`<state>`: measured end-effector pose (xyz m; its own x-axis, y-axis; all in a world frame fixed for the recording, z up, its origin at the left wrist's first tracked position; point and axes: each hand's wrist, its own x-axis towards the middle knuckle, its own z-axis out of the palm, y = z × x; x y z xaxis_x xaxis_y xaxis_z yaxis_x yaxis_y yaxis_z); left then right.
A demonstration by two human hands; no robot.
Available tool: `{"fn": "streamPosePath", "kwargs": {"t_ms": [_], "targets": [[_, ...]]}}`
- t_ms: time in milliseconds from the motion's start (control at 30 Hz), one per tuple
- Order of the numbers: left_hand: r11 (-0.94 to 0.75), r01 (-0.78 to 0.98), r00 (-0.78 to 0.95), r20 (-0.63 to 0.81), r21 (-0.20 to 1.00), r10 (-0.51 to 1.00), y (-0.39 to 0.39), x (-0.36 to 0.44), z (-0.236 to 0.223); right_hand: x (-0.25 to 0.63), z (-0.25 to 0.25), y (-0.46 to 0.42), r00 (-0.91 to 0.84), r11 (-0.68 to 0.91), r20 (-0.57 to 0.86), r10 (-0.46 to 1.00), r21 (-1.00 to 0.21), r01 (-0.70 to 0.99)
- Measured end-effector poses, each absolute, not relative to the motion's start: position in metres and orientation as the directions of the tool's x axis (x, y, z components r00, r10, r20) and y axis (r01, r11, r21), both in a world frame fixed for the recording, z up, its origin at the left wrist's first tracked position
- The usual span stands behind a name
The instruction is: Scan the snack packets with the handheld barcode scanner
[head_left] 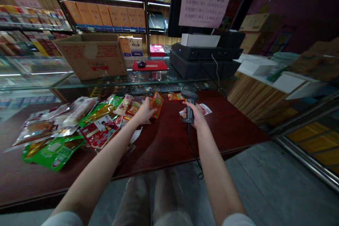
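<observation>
My left hand (145, 111) is closed on an orange snack packet (158, 103), held just above the dark red table (169, 141). Wrapped round the handle of a black barcode scanner (190, 109) is my right hand (195, 113); the scanner's cable hangs down past the table's front edge. Left of my left hand lies a heap of packaged snacks, among them a green pouch (54, 152) and a red packet (99, 131). A small orange packet (175, 96) lies behind the scanner. Partly hidden by my right hand is a white and red packet (206, 109).
An open cardboard box (92, 56) stands on the glass counter (143, 79) behind the table. A mouse (141, 64) rests on a red pad (159, 65). To the right sit a black cash drawer (203, 65) and a monitor with a paper notice (205, 0).
</observation>
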<state>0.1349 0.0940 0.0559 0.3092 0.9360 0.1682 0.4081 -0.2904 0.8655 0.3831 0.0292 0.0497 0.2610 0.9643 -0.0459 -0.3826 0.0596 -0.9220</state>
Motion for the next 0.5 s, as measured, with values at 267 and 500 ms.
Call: {"fn": "streamPosePath", "kwargs": {"t_ms": [267,500], "targets": [[0.008,-0.337,0.214,0.069,0.942,0.974,0.079,0.082,0.07,0.379,0.058,0.018,0.123,0.068,0.019,0.992,-0.912,-0.405],[0.109,-0.519,0.242,0.023,0.848,0.97,0.079,0.072,0.078,0.374,0.06,0.013,-0.005,0.105,0.116,0.993,-0.917,-0.384]]}}
